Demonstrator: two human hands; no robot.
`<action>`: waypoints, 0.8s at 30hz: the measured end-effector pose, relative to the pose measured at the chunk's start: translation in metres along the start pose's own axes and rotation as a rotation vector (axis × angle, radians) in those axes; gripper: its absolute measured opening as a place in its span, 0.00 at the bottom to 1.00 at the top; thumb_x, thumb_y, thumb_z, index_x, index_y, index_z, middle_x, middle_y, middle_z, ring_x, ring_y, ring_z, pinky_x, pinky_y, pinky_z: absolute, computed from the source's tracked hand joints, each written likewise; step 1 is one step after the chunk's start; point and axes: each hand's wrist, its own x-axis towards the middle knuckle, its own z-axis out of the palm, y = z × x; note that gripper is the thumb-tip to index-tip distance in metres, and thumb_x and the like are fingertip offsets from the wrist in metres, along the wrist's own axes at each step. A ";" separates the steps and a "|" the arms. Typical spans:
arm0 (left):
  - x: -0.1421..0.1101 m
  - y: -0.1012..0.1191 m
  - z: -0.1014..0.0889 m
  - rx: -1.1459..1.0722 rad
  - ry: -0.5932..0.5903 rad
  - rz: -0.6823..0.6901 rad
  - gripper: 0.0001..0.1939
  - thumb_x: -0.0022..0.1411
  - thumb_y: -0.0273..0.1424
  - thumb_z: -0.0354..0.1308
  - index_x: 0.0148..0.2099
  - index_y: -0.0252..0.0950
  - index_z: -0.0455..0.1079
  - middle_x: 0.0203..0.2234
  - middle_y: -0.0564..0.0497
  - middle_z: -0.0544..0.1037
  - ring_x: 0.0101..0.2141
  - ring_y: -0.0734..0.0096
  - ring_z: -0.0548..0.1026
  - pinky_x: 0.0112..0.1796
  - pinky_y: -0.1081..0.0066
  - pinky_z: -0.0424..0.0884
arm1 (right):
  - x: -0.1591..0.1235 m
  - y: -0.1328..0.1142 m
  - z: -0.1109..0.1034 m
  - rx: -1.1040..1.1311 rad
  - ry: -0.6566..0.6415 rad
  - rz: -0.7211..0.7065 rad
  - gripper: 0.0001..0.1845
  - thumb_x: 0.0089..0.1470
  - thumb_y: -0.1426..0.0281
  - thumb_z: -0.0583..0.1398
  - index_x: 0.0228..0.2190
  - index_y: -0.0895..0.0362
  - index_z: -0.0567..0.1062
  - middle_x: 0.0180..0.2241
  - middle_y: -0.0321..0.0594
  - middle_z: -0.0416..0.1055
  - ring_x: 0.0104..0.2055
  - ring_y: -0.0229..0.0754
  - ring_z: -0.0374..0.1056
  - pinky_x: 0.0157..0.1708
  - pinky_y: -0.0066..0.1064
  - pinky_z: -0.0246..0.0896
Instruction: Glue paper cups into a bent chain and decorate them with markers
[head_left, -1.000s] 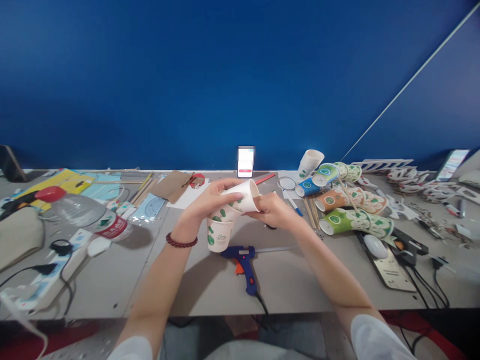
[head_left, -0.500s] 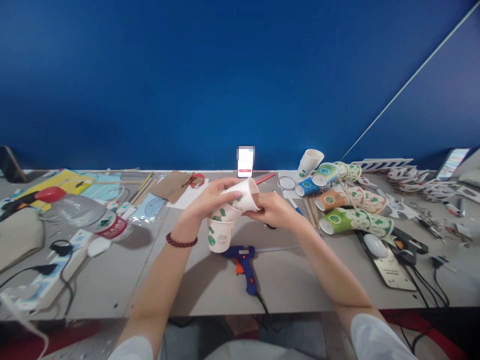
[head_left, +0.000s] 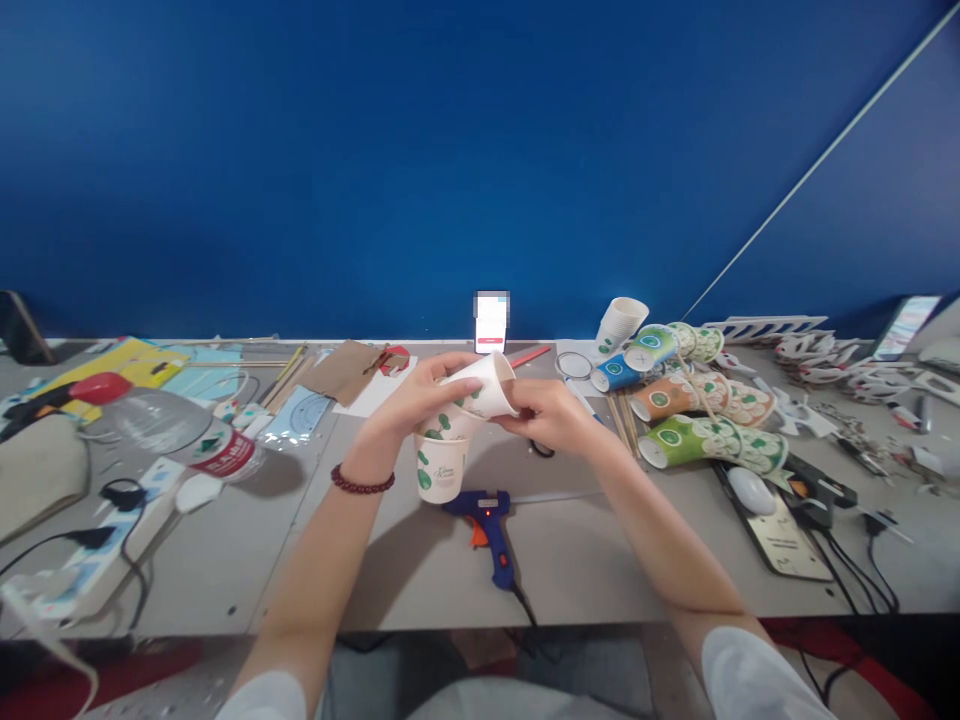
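My left hand (head_left: 409,410) is closed round a white paper cup with green leaf prints (head_left: 486,388), which lies tilted with its mouth toward the right. My right hand (head_left: 551,415) pinches that cup's rim from the right side. Just below them a second leaf-print cup (head_left: 441,468) stands upright on the grey table (head_left: 600,550); whether the tilted cup touches it I cannot tell. A blue hot glue gun (head_left: 489,530) with an orange trigger lies on the table right in front of the cups.
Several coloured paper cups (head_left: 679,410) lie on their sides at the right, with wooden sticks beside them. A phone (head_left: 491,323) leans on the blue wall. A plastic bottle (head_left: 161,425), a power strip and cables (head_left: 97,545) sit left. A mouse (head_left: 750,492) lies right.
Both hands and the tilted cup have shifted very slightly upward; the right hand's fingers have moved a little on the rim. Nothing else has moved.
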 end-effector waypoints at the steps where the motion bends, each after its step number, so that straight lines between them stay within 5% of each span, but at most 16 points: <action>1: 0.000 0.000 0.000 0.000 0.001 0.002 0.24 0.55 0.43 0.62 0.50 0.35 0.72 0.49 0.42 0.76 0.43 0.61 0.75 0.37 0.71 0.70 | 0.000 0.000 0.000 0.001 0.001 0.001 0.06 0.56 0.66 0.60 0.32 0.56 0.75 0.27 0.37 0.74 0.26 0.36 0.62 0.27 0.27 0.53; 13: 0.000 -0.005 -0.001 -0.057 -0.018 -0.017 0.25 0.54 0.44 0.62 0.50 0.35 0.72 0.46 0.43 0.77 0.39 0.63 0.76 0.33 0.72 0.69 | 0.001 -0.003 0.000 0.025 0.050 -0.046 0.08 0.55 0.68 0.60 0.26 0.57 0.73 0.25 0.36 0.73 0.24 0.35 0.62 0.25 0.26 0.51; 24: 0.000 -0.003 -0.001 -0.064 -0.023 -0.020 0.23 0.55 0.43 0.62 0.49 0.34 0.72 0.45 0.42 0.77 0.39 0.64 0.76 0.34 0.73 0.70 | 0.000 -0.001 0.002 -0.009 0.034 -0.047 0.09 0.58 0.66 0.59 0.30 0.57 0.75 0.27 0.38 0.74 0.26 0.36 0.64 0.26 0.26 0.51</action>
